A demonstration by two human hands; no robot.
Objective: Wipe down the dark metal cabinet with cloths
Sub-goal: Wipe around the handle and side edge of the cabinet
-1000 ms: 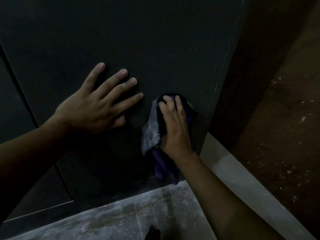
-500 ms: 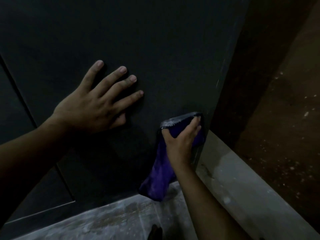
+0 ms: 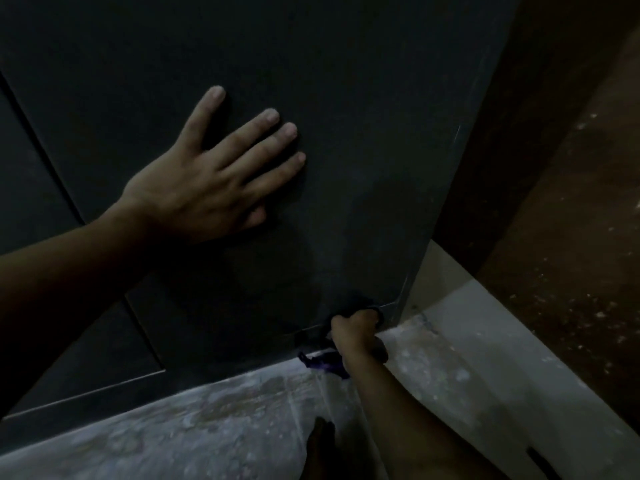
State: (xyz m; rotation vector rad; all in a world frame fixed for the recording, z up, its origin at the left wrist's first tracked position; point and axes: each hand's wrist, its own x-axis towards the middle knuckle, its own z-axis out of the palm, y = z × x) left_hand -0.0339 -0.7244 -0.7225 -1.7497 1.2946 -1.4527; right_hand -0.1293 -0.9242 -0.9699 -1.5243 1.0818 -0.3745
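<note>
The dark metal cabinet (image 3: 346,98) fills most of the view, its door panel running down to the floor. My left hand (image 3: 211,181) lies flat on the door with fingers spread and straight. My right hand (image 3: 356,330) is low at the door's bottom right corner, fingers curled over a purple cloth (image 3: 325,363). It presses the cloth against the metal. Only a dark bunched end of the cloth shows below the hand; the rest is hidden under the fingers.
A pale dusty floor (image 3: 207,417) runs along the cabinet's foot. To the right, a light skirting strip (image 3: 485,341) meets a brown speckled wall (image 3: 571,237). A foot (image 3: 320,445) shows at the bottom edge. A second door panel (image 3: 31,188) lies to the left.
My right hand has slid the cloth down the door from mid-height to the bottom right corner. My left hand has stayed flat on the panel.
</note>
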